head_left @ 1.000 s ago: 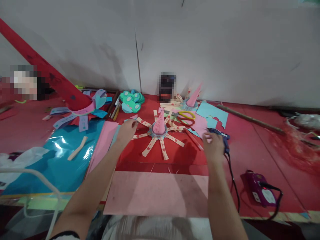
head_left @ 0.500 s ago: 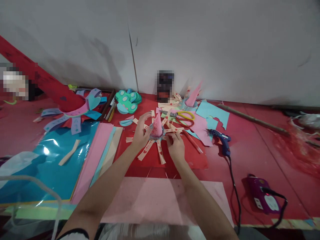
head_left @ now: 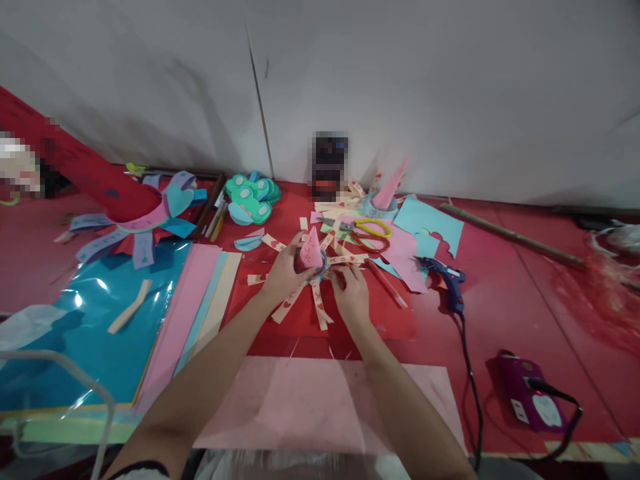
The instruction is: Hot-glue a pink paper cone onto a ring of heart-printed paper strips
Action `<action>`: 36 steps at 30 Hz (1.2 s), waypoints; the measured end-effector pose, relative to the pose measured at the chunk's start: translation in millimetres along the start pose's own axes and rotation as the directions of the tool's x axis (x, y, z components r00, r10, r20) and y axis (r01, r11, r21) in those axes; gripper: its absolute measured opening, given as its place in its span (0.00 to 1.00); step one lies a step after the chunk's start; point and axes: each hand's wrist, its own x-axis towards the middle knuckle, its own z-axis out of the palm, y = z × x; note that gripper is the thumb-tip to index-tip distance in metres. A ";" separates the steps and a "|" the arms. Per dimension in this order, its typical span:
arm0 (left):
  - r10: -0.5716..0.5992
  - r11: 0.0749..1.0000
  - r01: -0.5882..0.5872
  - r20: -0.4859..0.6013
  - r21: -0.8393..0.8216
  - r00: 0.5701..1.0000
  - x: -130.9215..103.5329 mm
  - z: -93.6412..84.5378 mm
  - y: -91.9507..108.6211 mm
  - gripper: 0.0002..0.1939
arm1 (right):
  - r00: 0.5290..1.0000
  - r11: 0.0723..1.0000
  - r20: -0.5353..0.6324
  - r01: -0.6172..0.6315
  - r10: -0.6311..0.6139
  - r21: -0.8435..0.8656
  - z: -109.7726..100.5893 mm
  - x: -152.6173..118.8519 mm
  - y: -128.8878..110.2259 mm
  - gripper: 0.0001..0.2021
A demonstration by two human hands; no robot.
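Observation:
A pink paper cone stands upright in a bluish paper ring at the centre, with several cream strips marked with red hearts and letters spreading outward. My left hand is wrapped round the left side of the ring and the cone's base. At the ring's right side, my right hand has its fingers bent together by the strips; what they pinch is too small to make out. Red and yellow handled scissors lie just beyond. A blue glue gun rests to the right.
A second pink cone stands behind. On the left are a blue plastic-covered sheet, coloured paper and a red tube with paper petals. Green cutouts lie at back left. A purple power socket and stick are right.
My left hand has moved inward and closed round the ring and cone base, which shifted slightly. My right hand has stayed nearly still. The view has turned slightly.

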 end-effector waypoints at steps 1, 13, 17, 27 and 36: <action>-0.005 1.000 0.005 -0.002 0.003 1.000 0.2 -0.3 -0.8 0.36 | 1.000 1.000 -0.021 0.010 -0.010 0.010 -0.1 0.0 -0.1 0.08; 0.121 0.987 -0.073 -0.362 0.142 0.924 -6.6 -31.4 28.4 0.11 | 0.972 0.977 -0.097 0.213 -0.212 0.003 -2.3 0.5 -6.5 0.10; 0.190 0.941 -0.102 -0.255 0.324 0.948 -18.1 -36.3 23.7 0.10 | 0.963 0.964 -0.053 0.265 -0.265 -0.007 -2.1 -0.5 -10.1 0.10; 0.260 0.819 -0.316 0.182 0.479 0.948 -19.3 -24.1 -5.5 0.14 | 0.940 0.946 0.139 0.320 -0.311 -0.048 -0.4 -0.7 -10.3 0.12; 0.328 0.760 -0.376 0.187 0.530 0.926 -20.2 -22.0 -8.1 0.14 | 0.933 0.940 0.164 0.334 -0.319 -0.072 2.3 0.0 -9.0 0.13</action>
